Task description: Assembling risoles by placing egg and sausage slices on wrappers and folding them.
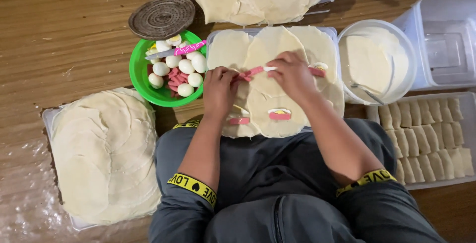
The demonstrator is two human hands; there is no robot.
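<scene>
While rolled pieces (426, 141) fill a tray beyond the right hand (292, 74), both it and the left hand (219, 88) pinch sausage strips (252, 72) onto unrolled wrappers (270, 50).

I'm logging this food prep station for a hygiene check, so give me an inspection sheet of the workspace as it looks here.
Surface: brown wood-grain floor; clear plastic sheet at lower left.
Job's things: round wrappers laid on a tray, some topped with sausage strips and egg slices; green bowl of peeled eggs and sausage pieces, knife with pink handle across it.
Clutter: wrapper stacks, round metal lid, white tub of batter, tray of finished rolls, empty clear container.
Hands: left hand and right hand both placing a sausage strip on a wrapper.
Cables: nothing seen.
Surroundings: dark handle at top edge; person's lap below.
</scene>
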